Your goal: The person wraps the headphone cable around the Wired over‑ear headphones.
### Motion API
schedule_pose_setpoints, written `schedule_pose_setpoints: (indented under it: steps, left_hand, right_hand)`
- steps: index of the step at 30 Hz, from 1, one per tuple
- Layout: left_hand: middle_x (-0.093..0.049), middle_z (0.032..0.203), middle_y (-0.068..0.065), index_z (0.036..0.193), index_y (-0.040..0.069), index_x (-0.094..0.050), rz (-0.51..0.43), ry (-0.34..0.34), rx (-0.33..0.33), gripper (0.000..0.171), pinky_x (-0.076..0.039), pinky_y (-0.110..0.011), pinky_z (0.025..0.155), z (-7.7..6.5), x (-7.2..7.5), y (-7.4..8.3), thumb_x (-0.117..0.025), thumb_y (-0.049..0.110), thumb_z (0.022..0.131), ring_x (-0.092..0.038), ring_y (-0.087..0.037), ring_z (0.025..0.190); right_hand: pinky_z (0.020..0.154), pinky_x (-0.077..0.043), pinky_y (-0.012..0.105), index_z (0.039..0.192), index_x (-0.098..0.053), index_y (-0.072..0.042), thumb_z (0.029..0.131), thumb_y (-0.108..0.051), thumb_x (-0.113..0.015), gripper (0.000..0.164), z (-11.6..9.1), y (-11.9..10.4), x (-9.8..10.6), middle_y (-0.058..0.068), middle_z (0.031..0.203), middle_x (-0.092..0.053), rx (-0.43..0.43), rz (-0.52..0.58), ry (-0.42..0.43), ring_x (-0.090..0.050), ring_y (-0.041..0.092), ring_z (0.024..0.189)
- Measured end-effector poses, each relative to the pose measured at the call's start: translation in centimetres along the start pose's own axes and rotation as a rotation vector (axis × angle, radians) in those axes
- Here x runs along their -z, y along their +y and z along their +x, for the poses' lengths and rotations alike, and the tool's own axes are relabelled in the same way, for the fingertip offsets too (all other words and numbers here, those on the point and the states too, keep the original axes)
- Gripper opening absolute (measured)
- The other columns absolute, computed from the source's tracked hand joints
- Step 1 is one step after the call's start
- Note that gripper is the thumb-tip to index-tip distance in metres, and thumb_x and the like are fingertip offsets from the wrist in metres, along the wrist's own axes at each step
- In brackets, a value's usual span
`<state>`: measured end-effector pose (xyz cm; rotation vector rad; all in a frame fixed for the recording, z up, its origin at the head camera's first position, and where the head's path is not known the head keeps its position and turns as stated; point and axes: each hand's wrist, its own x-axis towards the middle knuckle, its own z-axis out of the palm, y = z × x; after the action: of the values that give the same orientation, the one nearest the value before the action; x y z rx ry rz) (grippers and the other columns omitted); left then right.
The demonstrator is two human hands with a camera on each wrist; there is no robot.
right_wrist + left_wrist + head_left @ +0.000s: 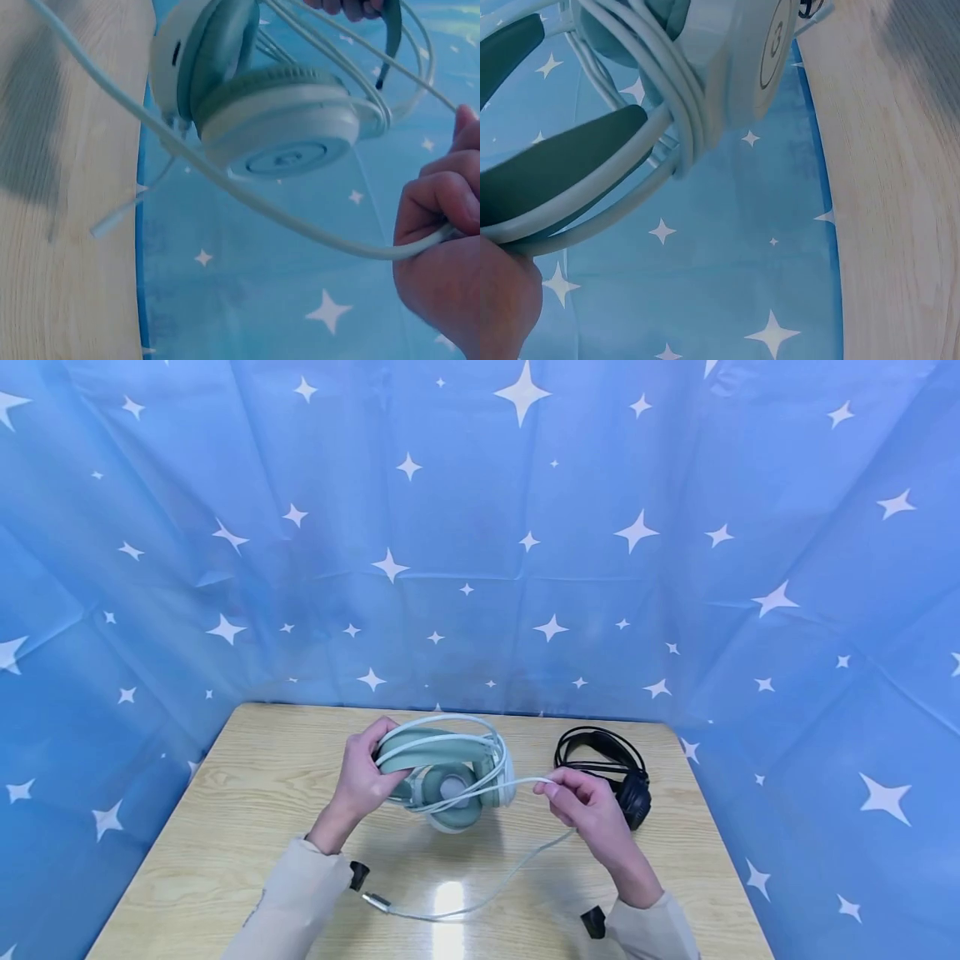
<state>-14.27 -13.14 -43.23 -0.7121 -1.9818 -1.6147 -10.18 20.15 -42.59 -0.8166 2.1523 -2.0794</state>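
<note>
Pale green-and-white headphones (450,785) are held above the table by my left hand (363,772), which grips the headband (431,752). Loops of their white cable (641,60) wrap round the headband and an ear cup. To the right, my right hand (588,810) pinches the cable (300,229) between thumb and fingers. From there the loose end runs down and left to a metal-tipped plug (377,902) near my left sleeve. A thin microphone boom (120,216) sticks out from one ear cup in the right wrist view.
Black headphones (633,789) with a black cable lie on the wooden table (285,760), just behind my right hand. A blue curtain with white stars (480,543) stands around the table's back and sides.
</note>
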Motion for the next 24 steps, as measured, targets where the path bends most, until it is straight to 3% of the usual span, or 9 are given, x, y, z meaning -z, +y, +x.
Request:
schedule_pose_setpoints:
  steps: [6, 12, 18, 24]
  left_hand:
    - [-0.060, 0.074, 0.002, 0.091, 0.005, -0.064, -0.009, -0.079, 0.034, 0.025, -0.044, -0.026, 0.062, 0.0, 0.5, 0.1, -0.076, -0.007, 0.073, -0.052, -0.009, 0.067]
    - [-0.056, 0.077, 0.004, 0.093, 0.005, -0.062, -0.110, -0.174, 0.099, 0.024, -0.043, -0.028, 0.066, 0.1, 1.0, 0.3, -0.072, -0.011, 0.079, -0.050, -0.012, 0.069]
    - [-0.051, 0.074, 0.003, 0.091, 0.003, -0.058, -0.236, -0.247, 0.149, 0.017, -0.042, -0.028, 0.067, 0.2, 1.6, 0.2, -0.066, -0.008, 0.082, -0.048, -0.014, 0.069]
    - [-0.039, 0.064, -0.003, 0.089, -0.002, -0.053, -0.375, -0.348, 0.163, 0.007, -0.038, -0.028, 0.058, 0.1, 1.9, -0.3, -0.059, -0.002, 0.086, -0.039, -0.018, 0.057]
  right_hand:
    - [0.043, -0.032, 0.034, 0.103, -0.070, -0.001, 0.106, -0.005, -0.054, 0.017, 0.1, -0.6, 0.5, 0.007, 0.060, -0.041, -0.072, -0.168, 0.043, -0.033, 0.022, 0.046]
    - [0.048, -0.038, 0.028, 0.104, -0.072, -0.009, 0.104, -0.017, -0.063, 0.012, 0.7, -0.9, 0.7, -0.003, 0.065, -0.047, -0.160, -0.309, 0.122, -0.041, 0.010, 0.052]
    - [0.059, -0.043, 0.026, 0.100, -0.069, -0.015, 0.097, -0.018, -0.075, 0.007, 1.6, -0.8, 1.1, 0.001, 0.078, -0.061, -0.139, -0.358, 0.212, -0.049, 0.013, 0.065]
    - [0.068, -0.052, 0.025, 0.105, -0.072, -0.011, 0.099, -0.014, -0.070, 0.007, 2.5, -0.2, 1.0, 0.002, 0.093, -0.069, -0.066, -0.412, 0.121, -0.060, 0.012, 0.074]
